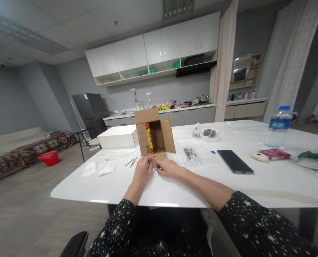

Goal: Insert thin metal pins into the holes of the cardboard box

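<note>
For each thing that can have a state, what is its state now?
cardboard box: upright, flaps open.
white box: closed.
water bottle: upright, cap on.
phone: lying flat, screen dark.
left hand: fingers curled at the cardboard box's base.
right hand: fingers pinching small metal pieces.

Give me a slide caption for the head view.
Both hands, left hand and right hand, meet at small metal pieces before an open cardboard box on a white table.
</note>
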`<state>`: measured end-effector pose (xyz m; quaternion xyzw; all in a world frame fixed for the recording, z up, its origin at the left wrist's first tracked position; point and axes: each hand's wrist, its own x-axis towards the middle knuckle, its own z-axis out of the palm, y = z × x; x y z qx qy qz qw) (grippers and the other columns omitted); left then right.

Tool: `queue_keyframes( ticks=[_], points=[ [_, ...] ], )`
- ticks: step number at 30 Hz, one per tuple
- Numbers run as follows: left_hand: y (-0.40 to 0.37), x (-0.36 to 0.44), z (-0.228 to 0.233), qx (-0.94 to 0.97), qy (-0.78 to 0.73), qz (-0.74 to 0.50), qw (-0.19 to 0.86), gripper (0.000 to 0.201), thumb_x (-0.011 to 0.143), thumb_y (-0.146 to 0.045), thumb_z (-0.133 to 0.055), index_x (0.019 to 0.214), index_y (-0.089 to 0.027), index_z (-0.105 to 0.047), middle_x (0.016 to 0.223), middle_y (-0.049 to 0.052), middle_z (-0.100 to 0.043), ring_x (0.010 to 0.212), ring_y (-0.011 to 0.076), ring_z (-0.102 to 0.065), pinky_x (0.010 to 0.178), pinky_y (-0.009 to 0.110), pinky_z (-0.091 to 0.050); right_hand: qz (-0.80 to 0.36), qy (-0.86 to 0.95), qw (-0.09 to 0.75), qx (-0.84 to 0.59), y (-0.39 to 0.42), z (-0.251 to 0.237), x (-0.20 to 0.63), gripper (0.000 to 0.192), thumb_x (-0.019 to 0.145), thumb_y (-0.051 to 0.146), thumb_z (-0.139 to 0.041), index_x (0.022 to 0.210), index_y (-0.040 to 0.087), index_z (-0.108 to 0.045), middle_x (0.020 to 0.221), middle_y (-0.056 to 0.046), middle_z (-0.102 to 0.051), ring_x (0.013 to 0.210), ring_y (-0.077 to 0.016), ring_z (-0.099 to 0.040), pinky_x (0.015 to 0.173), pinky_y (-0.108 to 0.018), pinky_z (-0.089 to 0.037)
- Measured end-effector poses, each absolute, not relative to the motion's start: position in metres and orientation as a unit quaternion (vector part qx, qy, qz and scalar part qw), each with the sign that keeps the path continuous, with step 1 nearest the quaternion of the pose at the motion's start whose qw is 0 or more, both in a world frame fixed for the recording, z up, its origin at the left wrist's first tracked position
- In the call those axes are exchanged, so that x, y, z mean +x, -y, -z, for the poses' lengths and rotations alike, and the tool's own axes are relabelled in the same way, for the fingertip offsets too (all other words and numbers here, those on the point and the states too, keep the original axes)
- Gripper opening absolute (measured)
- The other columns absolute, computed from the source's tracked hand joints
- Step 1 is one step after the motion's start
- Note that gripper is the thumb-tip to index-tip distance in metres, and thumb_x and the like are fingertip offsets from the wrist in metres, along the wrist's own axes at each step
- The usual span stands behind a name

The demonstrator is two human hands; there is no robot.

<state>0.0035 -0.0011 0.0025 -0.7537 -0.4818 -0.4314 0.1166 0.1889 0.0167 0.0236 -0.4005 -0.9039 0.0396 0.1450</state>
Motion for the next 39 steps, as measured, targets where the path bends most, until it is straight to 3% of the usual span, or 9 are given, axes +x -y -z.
queue_keyframes(
  ticks=[39],
  points=[
    [0.005, 0.0036, -0.0064, -0.733, 0.51, 0.44, 0.102, 0.007, 0.091, -0.023, -0.055, 0.092, -0.02, -0.061, 0.088, 0.005, -0.067, 0.078, 0.019, -0.061, 0.073, 0.035, -0.05, -0.038, 0.902, 0.149, -0.403, -0.0165, -0.0237, 0.1888, 0.026, 0.092, 0.032, -0.045, 0.107, 0.023, -0.064, 0.098, -0.007, -0.072, 0.085, -0.022, -0.066, 0.07, -0.029, -0.043]
  ],
)
